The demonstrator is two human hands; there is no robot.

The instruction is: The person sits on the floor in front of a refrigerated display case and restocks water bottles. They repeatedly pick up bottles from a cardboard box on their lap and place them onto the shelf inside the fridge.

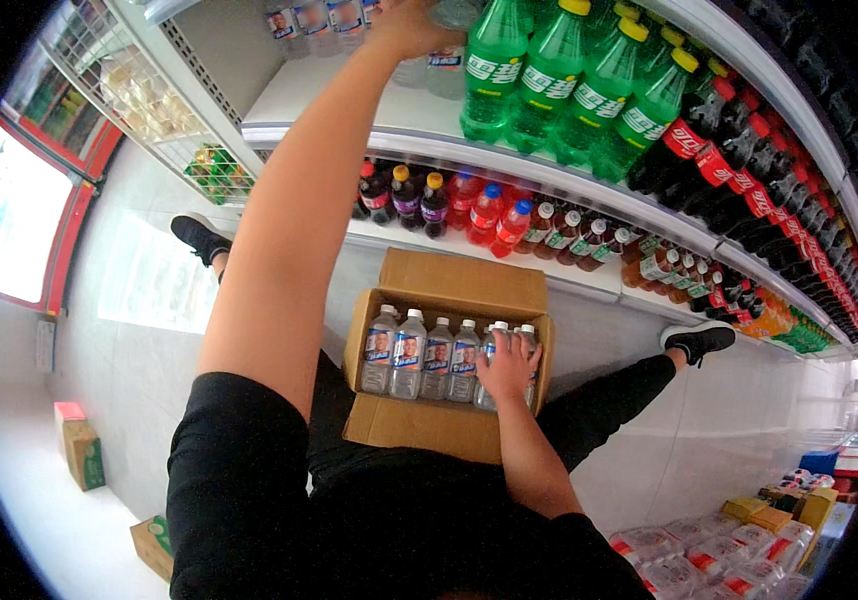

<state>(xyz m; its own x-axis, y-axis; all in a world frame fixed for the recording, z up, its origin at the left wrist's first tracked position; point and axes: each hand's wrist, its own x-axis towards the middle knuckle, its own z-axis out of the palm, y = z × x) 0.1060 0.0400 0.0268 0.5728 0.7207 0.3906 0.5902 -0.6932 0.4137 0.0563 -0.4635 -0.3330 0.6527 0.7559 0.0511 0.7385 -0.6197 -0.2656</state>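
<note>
An open cardboard box (421, 421) sits on the floor between my legs, holding rows of clear plastic bottles (407, 356) with white caps and blue-and-white labels. My right hand (508, 364) reaches into the box's right side, its fingers around the upper part of a bottle there. My left arm stretches up to the shelf, where my left hand (412, 31) is at the picture's top edge. A clear bottle (457, 13) is in its grasp, partly cut off by the frame. Similar labelled bottles (314, 21) stand on that shelf to the left.
Green soda bottles (494, 82) and cola bottles (721, 165) fill the shelf to the right. Small drink bottles (485, 210) line the lower shelf (571, 274). A wire rack (166, 112) stands left. Cartons (84, 454) and wrapped bottle packs (706, 555) are on the floor behind.
</note>
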